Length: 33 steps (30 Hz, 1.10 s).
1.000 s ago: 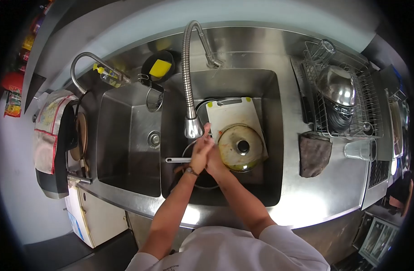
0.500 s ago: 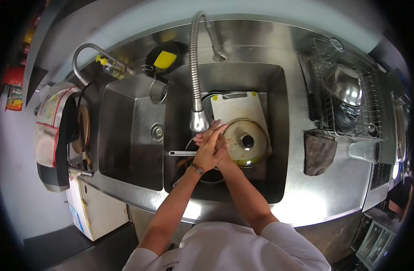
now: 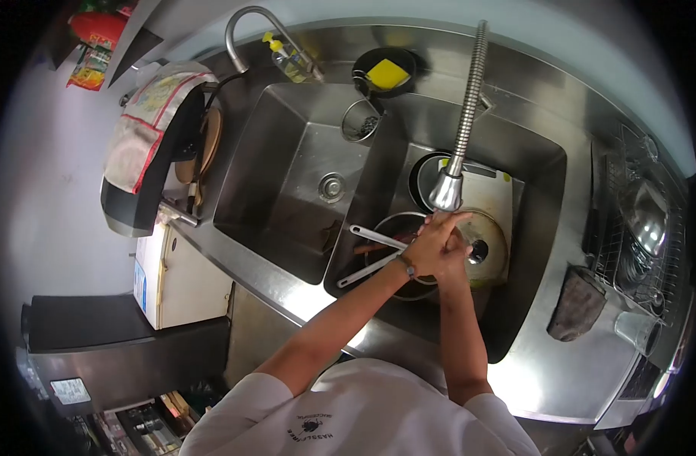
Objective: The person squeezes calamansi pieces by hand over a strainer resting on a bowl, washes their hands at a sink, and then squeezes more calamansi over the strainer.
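My left hand (image 3: 424,249), with a dark band at its wrist, lies across my right hand (image 3: 454,260), palms pressed together. Its fingers are stretched out over the other hand. The right hand's fingers are partly covered, with some tips showing on the far left side. Both are just below the metal spray head (image 3: 446,191) of a coiled-hose tap and hold no object. Beneath them in the right sink basin are a round lid (image 3: 494,235) with a black knob, a white cutting board (image 3: 485,186), and pans with a pale handle (image 3: 378,237) and a second handle (image 3: 365,270).
A metal strainer (image 3: 360,121) sits at the left basin's (image 3: 287,190) back corner. Behind it are a black pan (image 3: 401,85) with a yellow sponge (image 3: 387,74) and a soap bottle (image 3: 287,62). Rightward are a dark cloth (image 3: 577,304), a clear cup (image 3: 638,331) and a dish rack (image 3: 610,228).
The view has turned and shifted left, so the sink appears farther right and tilted. Both hands stay together under the spray head, with the left sliding slightly over the right.
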Tool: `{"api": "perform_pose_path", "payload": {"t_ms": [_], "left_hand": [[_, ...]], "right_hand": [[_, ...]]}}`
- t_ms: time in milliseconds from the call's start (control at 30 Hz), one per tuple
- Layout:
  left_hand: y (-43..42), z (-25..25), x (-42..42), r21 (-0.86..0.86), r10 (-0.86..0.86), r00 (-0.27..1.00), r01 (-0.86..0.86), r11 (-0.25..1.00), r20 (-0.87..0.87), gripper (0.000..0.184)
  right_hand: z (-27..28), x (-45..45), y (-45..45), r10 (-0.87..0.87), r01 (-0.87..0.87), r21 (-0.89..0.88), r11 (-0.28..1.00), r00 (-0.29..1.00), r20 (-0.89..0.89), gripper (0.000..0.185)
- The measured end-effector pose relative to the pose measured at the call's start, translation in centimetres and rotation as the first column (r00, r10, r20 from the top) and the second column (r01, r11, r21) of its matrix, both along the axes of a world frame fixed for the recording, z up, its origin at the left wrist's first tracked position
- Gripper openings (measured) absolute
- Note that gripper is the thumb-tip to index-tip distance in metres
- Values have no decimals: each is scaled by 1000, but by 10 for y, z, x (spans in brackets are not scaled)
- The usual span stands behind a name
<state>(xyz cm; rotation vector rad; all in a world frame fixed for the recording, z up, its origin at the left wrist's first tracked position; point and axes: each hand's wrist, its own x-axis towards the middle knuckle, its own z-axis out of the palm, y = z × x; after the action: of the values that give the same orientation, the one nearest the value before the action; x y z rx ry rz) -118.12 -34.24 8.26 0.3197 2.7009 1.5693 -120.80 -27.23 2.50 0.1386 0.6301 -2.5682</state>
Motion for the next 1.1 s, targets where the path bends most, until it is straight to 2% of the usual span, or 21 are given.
{"api": "perform_pose_path", "payload": {"t_ms": [67, 133, 200, 267, 300, 333, 400, 467, 533, 633, 667, 700, 733, 800, 867, 900, 933, 1000, 1033, 1067, 1100], "left_hand": [[2, -1, 2, -42, 1, 1000, -2, 999, -13, 55], [13, -11, -2, -42, 82, 995, -84, 996, -47, 55], [16, 2, 0, -106, 121, 991, -127, 986, -56, 55], [14, 13, 2, -244, 4, 992, -35, 969, -128, 55], [8, 11, 1, -166, -13, 992, -8, 986, -126, 57], [3, 9, -2, -175, -4, 991, -19, 984, -132, 57], [-3, 2, -2, -52, -6, 1000, 5, 999, -30, 58], [6, 1, 1, -48, -12, 999, 10, 999, -41, 60], [18, 4, 4, -144, 72, 992, -87, 986, -104, 62], [23, -4, 4, -268, 80, 976, -134, 954, -204, 62], [20, -3, 4, -263, 75, 976, -128, 956, -203, 62], [10, 1, 3, -175, 54, 990, -77, 982, -130, 61], [0, 5, 2, -78, 19, 998, -24, 997, -59, 59], [-21, -6, 1, 164, 115, 977, -144, 976, 178, 51], [-51, -34, -7, 429, 84, 818, -382, 818, 569, 46], [-51, -24, -6, 703, 1, 844, -448, 552, 537, 35], [-48, -15, -5, 859, -62, 869, -471, 200, 491, 26], [-43, -11, -6, 860, -72, 876, -448, 244, 477, 19], [-41, -11, -5, 853, -54, 883, -434, 289, 467, 16], [-39, -14, -4, 854, -68, 880, -434, 287, 470, 16], [-37, -19, -3, 774, 52, 848, -505, 382, 527, 20]], "right_hand": [[1, 0, 0, 17, -17, -12, 1000, 1000, 6, 39], [2, -1, 1, 29, -29, -30, 999, 999, 13, 40], [2, -1, 3, 49, -48, -48, 998, 999, 22, 41], [2, 1, 3, 69, -66, -71, 995, 997, 33, 42], [3, 1, 3, 74, -71, -83, 994, 997, 34, 43], [3, 1, 3, 85, -81, -94, 992, 996, 39, 43], [1, 4, 5, 107, -100, -118, 988, 993, 50, 44], [0, 4, 8, 124, -114, -147, 983, 991, 59, 45], [-2, 5, 13, 150, -135, -177, 975, 986, 74, 46], [-5, 3, 12, 182, -159, -235, 959, 980, 78, 48], [-11, 3, 8, 157, -139, -283, 949, 987, 42, 48], [-7, 4, 1, 55, -69, -302, 951, 997, -57, 44], [-2, 4, -3, 39, -56, -292, 955, 997, -62, 44], [36, 13, -8, 78, -79, 135, 988, 997, 11, 34], [1, 19, 3, 143, -53, 350, 935, 961, -237, 22], [-1, 16, 9, 242, -116, 515, 849, 953, -184, 18], [-2, 14, 17, 220, -93, 529, 843, 958, -181, 18], [-1, 11, 30, 285, -164, 708, 687, 957, -55, 17], [1, 10, 39, 127, -71, 664, 744, 991, -37, 16], [-3, 7, 45, 116, -65, 669, 740, 993, -32, 16], [-9, 2, 50, -38, 87, 638, 765, 995, -90, 15]]}}
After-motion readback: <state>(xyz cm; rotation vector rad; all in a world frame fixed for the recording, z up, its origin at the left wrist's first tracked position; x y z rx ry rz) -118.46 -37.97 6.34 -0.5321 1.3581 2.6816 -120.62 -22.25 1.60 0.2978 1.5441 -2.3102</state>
